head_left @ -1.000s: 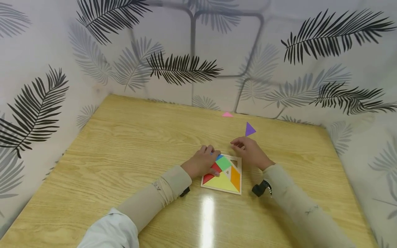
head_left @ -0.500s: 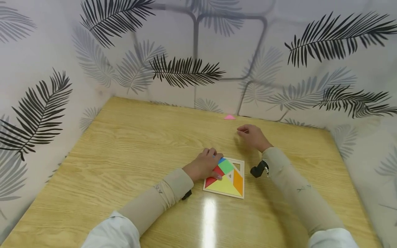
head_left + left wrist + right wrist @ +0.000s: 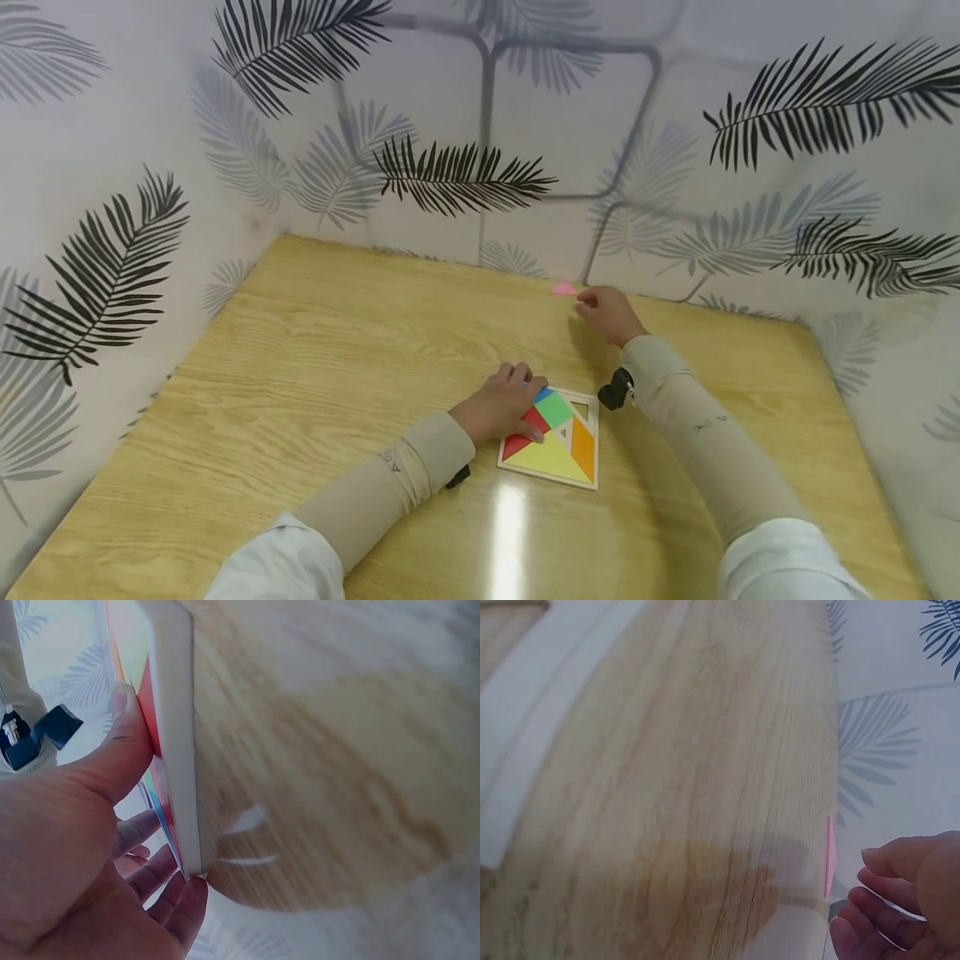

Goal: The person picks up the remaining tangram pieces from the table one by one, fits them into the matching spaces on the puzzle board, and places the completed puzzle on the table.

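Observation:
A square wooden tangram board [image 3: 551, 479] with red, yellow, green, orange and blue pieces lies on the table. My left hand [image 3: 501, 406] holds it at its left side. In the left wrist view the thumb [image 3: 124, 727] presses on the red piece [image 3: 146, 712], and bent fingertips [image 3: 191, 900] meet the board's corner. Far back, my right hand [image 3: 609, 312] is beside a pink triangle [image 3: 564, 289]. In the right wrist view its fingers [image 3: 859, 926] are loosely bent, with a gap between them and the pink triangle [image 3: 830, 859]. No purple piece shows now.
The wood-grain table [image 3: 360, 333] ends at a leaf-patterned wall covering [image 3: 420, 208] just behind the pink triangle. An unfilled triangular recess [image 3: 581, 409] shows at the board's far right corner. A black wrist device [image 3: 617, 389] sits on the right wrist.
My right hand has moved away from the board toward the pink triangle, passing over the purple triangle, which has gone from view. My left hand has stayed on the board.

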{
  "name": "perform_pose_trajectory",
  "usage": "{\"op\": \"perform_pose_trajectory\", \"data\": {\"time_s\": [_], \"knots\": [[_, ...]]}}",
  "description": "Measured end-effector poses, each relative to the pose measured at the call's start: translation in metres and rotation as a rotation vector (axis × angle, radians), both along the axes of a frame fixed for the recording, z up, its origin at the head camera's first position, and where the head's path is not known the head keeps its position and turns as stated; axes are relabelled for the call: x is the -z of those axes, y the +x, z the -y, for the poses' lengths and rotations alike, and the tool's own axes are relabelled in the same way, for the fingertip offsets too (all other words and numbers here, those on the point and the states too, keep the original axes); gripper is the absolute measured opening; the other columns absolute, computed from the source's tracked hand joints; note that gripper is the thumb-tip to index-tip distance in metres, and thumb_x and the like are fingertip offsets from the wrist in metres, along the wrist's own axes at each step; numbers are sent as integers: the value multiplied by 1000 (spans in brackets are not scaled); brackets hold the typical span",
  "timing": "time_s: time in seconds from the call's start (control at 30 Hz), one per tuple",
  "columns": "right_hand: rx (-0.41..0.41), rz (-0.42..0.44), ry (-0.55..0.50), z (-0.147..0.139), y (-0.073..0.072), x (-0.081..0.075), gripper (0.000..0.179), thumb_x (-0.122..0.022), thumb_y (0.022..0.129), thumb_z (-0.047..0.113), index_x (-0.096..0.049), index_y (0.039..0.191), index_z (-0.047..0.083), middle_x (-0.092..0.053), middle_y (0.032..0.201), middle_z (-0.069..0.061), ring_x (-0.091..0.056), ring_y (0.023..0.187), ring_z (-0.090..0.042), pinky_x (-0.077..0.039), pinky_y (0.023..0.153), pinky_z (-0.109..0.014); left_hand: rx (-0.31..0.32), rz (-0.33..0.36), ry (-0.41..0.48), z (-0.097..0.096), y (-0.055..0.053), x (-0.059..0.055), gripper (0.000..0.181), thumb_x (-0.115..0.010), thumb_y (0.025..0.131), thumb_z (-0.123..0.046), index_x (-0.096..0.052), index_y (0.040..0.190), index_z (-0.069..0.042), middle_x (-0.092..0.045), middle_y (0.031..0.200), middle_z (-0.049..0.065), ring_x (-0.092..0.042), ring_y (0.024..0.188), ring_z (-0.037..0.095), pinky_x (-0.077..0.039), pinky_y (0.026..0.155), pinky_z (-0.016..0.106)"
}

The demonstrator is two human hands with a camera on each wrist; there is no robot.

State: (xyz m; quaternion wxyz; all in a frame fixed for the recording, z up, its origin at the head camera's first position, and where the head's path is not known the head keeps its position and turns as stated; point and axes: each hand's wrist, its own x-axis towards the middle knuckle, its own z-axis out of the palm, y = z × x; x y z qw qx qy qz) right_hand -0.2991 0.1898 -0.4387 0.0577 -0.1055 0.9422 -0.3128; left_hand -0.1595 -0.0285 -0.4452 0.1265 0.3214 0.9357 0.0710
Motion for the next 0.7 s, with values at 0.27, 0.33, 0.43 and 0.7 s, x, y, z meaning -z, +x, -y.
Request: {"op": "perform_pose_trajectory", "data": {"time_s": [0.27,0.33,0.43,0.7], "knots": [[32,-17,52,2,-15,2,35,-53,95,19,-55,119,-6,-55,117,-23,-51,106,-36,-43,87,-46,-1,-13,-5,3,3,-7,79,-61,79,-55,-36,141,-13,-37,126,8,-34,112,24,-33,95,30],[36,-24,65,3,-17,1,36,-54,95,19,-56,118,-8,-55,116,-25,-51,108,-37,-40,92,-46,4,-8,0,3,3,-6,79,-61,79,-55,-36,140,-13,-37,126,8,-34,113,24,-33,95,31],[50,-16,80,4,-18,1,37,-54,95,19,-56,117,-10,-55,116,-27,-51,108,-39,-40,92,-47,11,-2,4,2,3,-4,79,-61,79,-56,-35,141,-14,-36,127,8,-34,114,24,-33,96,31],[19,-51,136,10,-28,4,35,-53,94,18,-60,113,-10,-59,111,-26,-54,100,-38,-42,87,-47,-3,-7,9,3,1,0,79,-62,78,-56,-36,141,-15,-37,126,6,-34,113,22,-32,96,30]]}}
